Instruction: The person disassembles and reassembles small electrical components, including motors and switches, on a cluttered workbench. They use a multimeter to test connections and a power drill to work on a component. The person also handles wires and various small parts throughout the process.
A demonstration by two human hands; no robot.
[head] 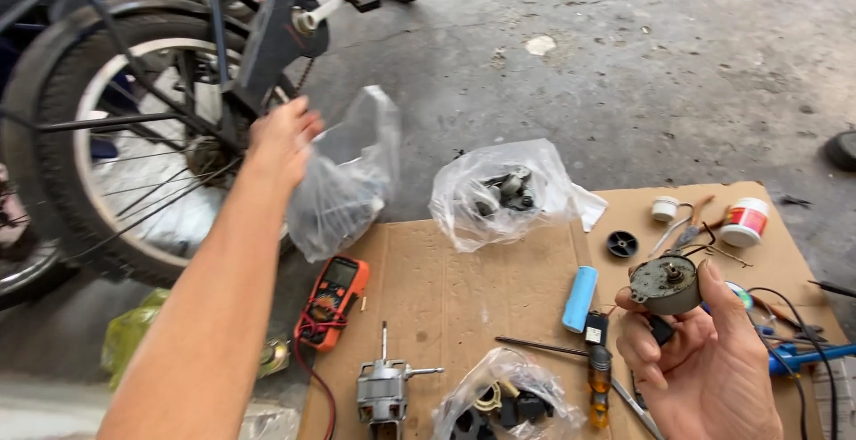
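Note:
My left hand (283, 137) is stretched out to the upper left, gripping the top of a clear plastic bag (343, 181) that hangs above the cardboard's far left corner. My right hand (704, 360) at the lower right holds up a small round metal motor (667, 283) between thumb and fingers, with dark wires trailing from it. A second clear bag (499, 195) with dark parts inside lies on the cardboard sheet (464, 297).
On the cardboard lie an orange multimeter (332, 301), a fan motor with shaft (383, 388), a blue cylinder cell (580, 297), a screwdriver (599, 385), another bag of parts (508, 402), a black cap (621, 244), a small white jar (744, 222), and pliers (687, 226). A bicycle wheel (116, 155) stands left.

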